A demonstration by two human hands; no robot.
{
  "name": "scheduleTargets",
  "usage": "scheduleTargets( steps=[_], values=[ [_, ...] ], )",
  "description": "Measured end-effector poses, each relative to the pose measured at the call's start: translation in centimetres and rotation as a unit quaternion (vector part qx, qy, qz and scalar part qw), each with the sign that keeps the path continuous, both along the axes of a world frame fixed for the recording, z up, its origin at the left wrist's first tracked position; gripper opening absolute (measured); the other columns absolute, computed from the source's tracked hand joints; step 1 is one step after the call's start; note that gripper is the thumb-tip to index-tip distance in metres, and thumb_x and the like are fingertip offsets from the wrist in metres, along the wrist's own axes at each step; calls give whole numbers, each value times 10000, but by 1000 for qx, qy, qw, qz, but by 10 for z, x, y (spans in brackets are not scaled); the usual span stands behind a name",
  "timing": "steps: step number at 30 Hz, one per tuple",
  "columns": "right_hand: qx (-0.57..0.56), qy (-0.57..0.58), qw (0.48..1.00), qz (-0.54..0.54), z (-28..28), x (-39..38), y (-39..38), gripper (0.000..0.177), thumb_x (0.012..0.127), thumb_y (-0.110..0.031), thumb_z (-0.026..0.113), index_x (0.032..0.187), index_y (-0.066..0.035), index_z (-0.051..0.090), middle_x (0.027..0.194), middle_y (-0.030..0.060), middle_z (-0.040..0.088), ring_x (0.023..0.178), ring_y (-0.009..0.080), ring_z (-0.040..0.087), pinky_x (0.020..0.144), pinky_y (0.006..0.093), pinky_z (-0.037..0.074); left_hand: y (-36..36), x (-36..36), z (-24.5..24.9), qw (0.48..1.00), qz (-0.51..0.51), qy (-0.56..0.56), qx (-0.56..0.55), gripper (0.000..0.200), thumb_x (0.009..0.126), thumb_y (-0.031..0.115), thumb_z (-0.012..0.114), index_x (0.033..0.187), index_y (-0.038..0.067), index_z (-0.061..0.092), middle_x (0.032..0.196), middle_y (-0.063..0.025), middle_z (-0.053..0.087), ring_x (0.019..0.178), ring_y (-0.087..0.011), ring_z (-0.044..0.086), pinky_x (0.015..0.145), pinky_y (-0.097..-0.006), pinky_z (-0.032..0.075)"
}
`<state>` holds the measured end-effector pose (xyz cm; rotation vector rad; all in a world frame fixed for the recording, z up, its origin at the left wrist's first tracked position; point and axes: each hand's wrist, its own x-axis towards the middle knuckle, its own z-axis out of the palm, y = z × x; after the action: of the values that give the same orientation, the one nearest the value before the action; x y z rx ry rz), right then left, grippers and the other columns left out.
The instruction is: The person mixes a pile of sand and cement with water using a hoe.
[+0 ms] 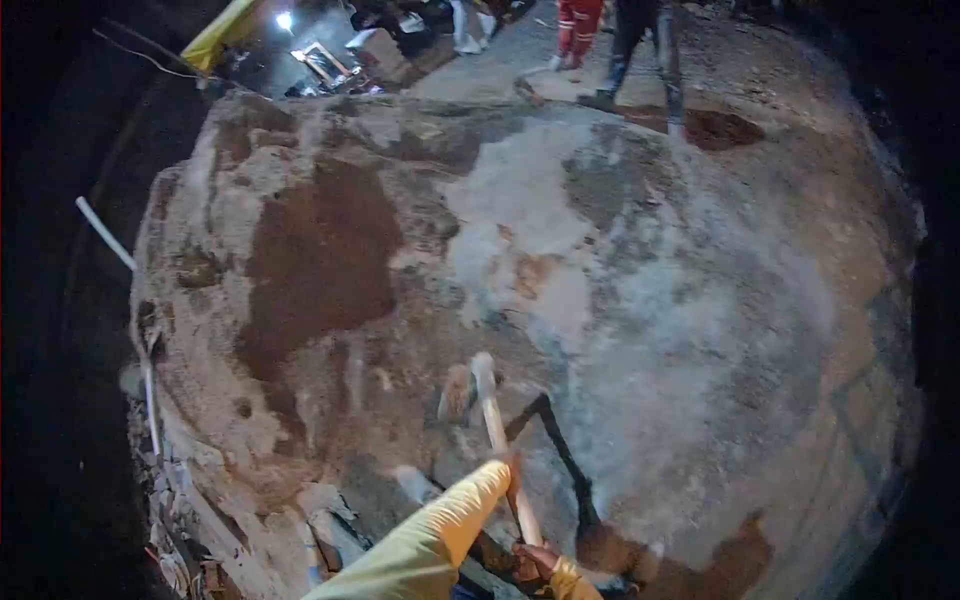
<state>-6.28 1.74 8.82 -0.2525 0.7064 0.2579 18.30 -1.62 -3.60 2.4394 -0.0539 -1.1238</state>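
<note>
A long wooden-handled tool (pixel 497 425) slants across the lower middle of the view, its pale head pointing away over the rough ground. My left hand (pixel 513 465), at the end of a yellow sleeve, is closed round the middle of the handle. Lower down, near the handle's end, my right hand (pixel 538 558) grips it too, its yellow cuff at the bottom edge. Around the tool head the earth (pixel 400 400) is brown and uneven, with a pale grey patch (pixel 680 330) to the right. Whether the head touches the ground cannot be told.
Two people stand at the top, one in red trousers (pixel 578 30), one in dark trousers (pixel 628 45). A bright lamp (pixel 285 20) and assorted items lie top left. A white pipe (pixel 106 233) juts out at the left edge; debris (pixel 180 530) lies lower left.
</note>
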Motion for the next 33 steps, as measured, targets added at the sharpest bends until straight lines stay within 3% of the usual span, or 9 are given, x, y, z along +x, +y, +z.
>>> scheduleTargets(
  steps=[4,13,19,22,25,27,28,31,33],
  values=[
    [-84,88,991,53,-11,94,37,289,790,-326,636,908,-64,614,703,34,591,571,115,552,559,254,457,85,35,6,990,34,-60,123,324,806,293,554,972,20,606,879,-146,609,799,-280,580,721,-424,457],
    [-187,206,947,158,-1,54,22,293,748,-312,674,841,-43,604,639,44,582,523,144,550,500,293,461,160,-65,-28,963,98,252,-18,278,814,280,531,932,32,576,825,-141,595,716,-275,569,690,-394,464],
    [-268,209,897,283,55,-17,1,301,720,-302,700,796,-29,598,596,52,575,491,164,548,461,319,463,160,-162,-37,871,151,450,-124,250,820,271,516,905,40,556,789,-138,585,661,-271,561,670,-375,469],
    [-321,122,830,439,108,-43,-63,385,700,-378,689,785,-15,592,591,76,591,473,194,557,445,330,462,174,-154,-101,745,117,547,-364,236,823,267,508,891,44,546,771,-136,580,633,-269,558,660,-365,472],
    [-592,89,616,511,170,-134,-135,486,647,-482,666,922,-85,615,770,104,638,723,257,610,680,369,473,47,-161,64,781,377,468,-171,254,834,310,505,863,59,489,731,-115,548,630,-303,546,606,-507,475],
    [-510,-111,722,455,148,-217,-191,473,656,-396,738,930,-44,582,791,127,614,711,280,581,682,376,464,10,-172,21,747,444,461,-183,397,827,354,497,1073,43,489,993,-130,537,865,-281,524,778,-463,465],
    [-549,-18,703,452,188,-252,-210,452,646,-370,736,931,-53,586,806,127,615,729,281,583,690,378,466,-47,-198,141,713,405,517,-245,471,809,340,511,1158,29,454,1072,-135,512,932,-273,500,843,-433,442],
    [-643,239,581,437,273,-355,-240,402,615,-294,730,931,-83,597,852,126,619,783,286,587,714,382,469,-149,-272,137,684,274,587,-334,409,771,340,562,1037,36,498,976,-116,534,868,-278,526,817,-428,461],
    [-667,377,485,423,292,-417,-253,384,595,-243,726,932,-102,605,882,126,621,818,289,590,731,385,472,-225,-326,172,633,368,614,-296,263,793,236,587,938,35,498,856,-107,552,750,-261,565,688,-379,516]
  ],
)
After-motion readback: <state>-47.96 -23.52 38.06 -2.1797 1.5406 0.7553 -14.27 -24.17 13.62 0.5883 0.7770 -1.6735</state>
